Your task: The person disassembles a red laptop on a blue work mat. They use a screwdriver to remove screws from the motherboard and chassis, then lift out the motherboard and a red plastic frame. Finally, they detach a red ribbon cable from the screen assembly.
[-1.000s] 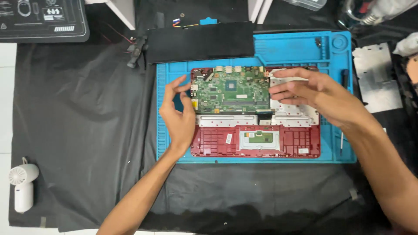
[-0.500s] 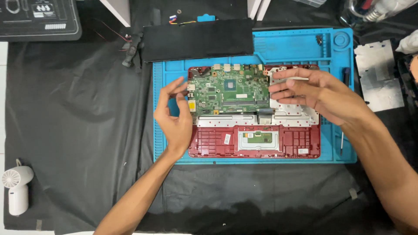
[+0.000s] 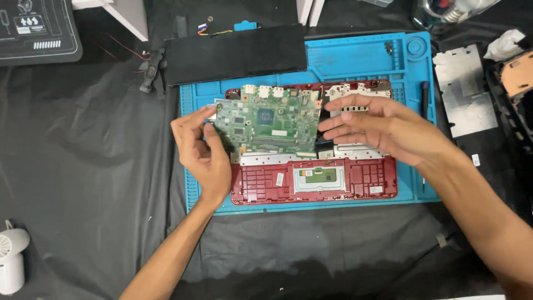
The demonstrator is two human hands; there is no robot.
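I count one green circuit board (image 3: 266, 123), and I have both hands on it. My left hand (image 3: 202, 153) pinches its left edge, thumb on top and fingers curled under, closed on the board. My right hand (image 3: 383, 129) lies flat at the board's right edge, fingers (image 3: 338, 119) stretched out and nearly straight, tips touching the edge; whether they grip it from beneath I cannot tell. The board sits over the upper half of one red laptop shell (image 3: 311, 180), its left end out past the shell's rim. The shell lies on one blue work mat (image 3: 361, 55), which rests on a black cloth (image 3: 83, 166).

Just above the board lies one long black battery pack (image 3: 236, 53), overlapping the mat's top edge. One dark screwdriver (image 3: 425, 97) lies on the mat right of my right hand. Off the mat to the right is one silver metal plate (image 3: 466, 91). One small white fan (image 3: 12, 258) stands at the lower left, well apart.
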